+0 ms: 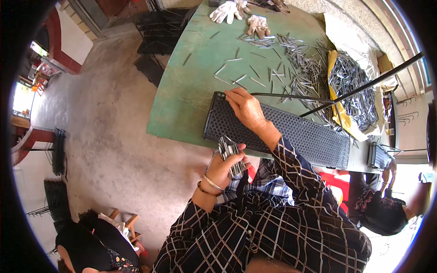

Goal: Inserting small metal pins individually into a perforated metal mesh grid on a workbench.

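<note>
My left hand (pixel 221 168), with a bangle and a beaded bracelet at the wrist, is closed round a bundle of thin metal strips (pixel 230 152). It sits just in front of a long black perforated metal rack (pixel 296 132) lying on the green table. My right hand (pixel 248 109) reaches over the left end of this rack. Its fingertips are pressed together at the rack's far left corner; whatever they hold is too small or hidden to make out. A black metal rod frame (pixel 373 82) rises from the rack toward the right.
Many loose metal strips (pixel 302 68) are scattered over the green table (pixel 177 98). A sack (pixel 334 91) full of strips lies at the right. Work gloves (pixel 225 12) rest at the back. One person (pixel 382 209) works at the right; another (pixel 100 245) is at lower left.
</note>
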Demonstrator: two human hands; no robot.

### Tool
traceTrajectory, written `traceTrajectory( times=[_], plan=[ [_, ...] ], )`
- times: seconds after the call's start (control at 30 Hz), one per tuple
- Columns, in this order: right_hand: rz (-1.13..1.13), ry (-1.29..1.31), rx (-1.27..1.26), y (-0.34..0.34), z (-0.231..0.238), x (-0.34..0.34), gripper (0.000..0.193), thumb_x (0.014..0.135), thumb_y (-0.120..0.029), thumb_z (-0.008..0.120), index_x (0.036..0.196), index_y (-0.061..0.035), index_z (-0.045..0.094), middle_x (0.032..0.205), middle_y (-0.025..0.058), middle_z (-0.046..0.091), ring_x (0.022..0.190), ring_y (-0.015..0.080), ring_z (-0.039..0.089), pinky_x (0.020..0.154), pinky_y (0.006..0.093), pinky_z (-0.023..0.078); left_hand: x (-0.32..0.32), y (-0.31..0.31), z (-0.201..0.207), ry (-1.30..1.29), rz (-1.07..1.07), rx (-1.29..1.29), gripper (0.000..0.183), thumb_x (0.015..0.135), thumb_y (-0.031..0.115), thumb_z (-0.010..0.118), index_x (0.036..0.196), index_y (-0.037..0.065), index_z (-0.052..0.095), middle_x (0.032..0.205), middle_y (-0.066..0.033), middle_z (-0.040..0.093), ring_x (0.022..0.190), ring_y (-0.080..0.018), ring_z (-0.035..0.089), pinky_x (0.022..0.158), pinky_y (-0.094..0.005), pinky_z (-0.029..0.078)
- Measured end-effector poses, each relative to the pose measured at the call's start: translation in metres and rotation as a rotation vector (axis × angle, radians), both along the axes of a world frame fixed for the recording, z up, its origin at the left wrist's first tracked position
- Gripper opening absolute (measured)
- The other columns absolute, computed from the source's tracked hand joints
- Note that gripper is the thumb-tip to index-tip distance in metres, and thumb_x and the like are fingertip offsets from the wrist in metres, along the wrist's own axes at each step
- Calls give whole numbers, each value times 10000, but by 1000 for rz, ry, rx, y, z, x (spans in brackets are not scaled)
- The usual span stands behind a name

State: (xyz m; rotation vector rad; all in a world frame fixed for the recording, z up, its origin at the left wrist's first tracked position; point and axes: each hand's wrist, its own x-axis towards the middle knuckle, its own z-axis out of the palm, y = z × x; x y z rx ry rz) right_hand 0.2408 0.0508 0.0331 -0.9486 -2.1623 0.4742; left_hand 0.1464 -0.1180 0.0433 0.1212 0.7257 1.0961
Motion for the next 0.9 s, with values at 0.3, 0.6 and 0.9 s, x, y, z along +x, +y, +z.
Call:
traceTrajectory(
  times=[0.3,0.6,0.9],
  plan=[
    [225,21,-420,-28,30,11,147,787,-51,586,913,-3,643,820,137,621,729,286,601,636,331,488,-2,-1,-11,20,39,-41,250,816,46,583,1058,4,541,845,-55,572,775,-145,583,719,-346,536],
    [517,-103,-223,-55,23,28,237,738,16,588,969,-22,627,979,115,573,826,283,591,687,343,499,-14,-11,0,107,63,-59,168,815,32,578,981,26,558,795,-59,576,702,-157,589,616,-303,528],
    [443,-200,257,-76,26,42,346,650,-105,591,980,2,592,1022,126,554,857,262,580,742,339,470,-12,-8,2,61,5,8,186,843,51,534,1026,27,551,883,-42,570,811,-136,573,708,-332,540]
  ],
)
